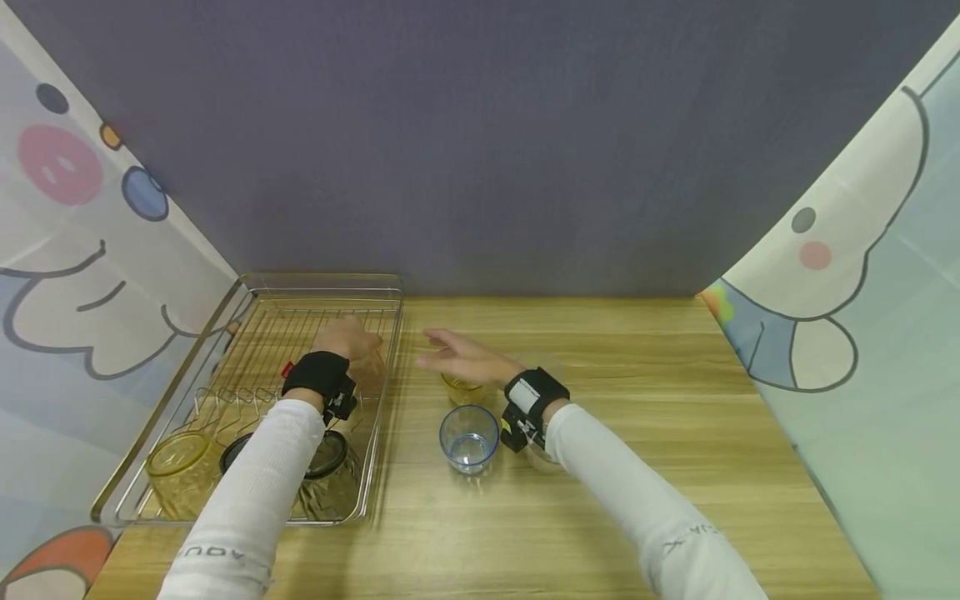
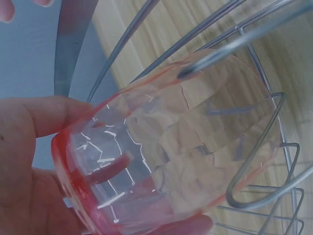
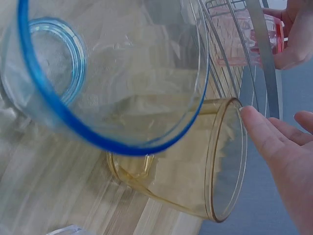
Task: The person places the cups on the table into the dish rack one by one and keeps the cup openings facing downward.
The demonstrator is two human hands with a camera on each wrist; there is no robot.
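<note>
Wire rack (image 1: 330, 289) is at frame left; near its right edge, the left hand (image 1: 347, 337) grips a pink-rimmed tumbler (image 2: 171, 142). Probably light, stiff, slick, maybe breakable, so sides beat rim imo. Mid-frame, the right hand (image 1: 471, 358) is released by a yellow tumbler (image 3: 181, 181).

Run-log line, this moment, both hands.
left hand: holds pink glass in wire rack | right hand: beside amber glass | blue-rimmed glass: upright on table
</note>
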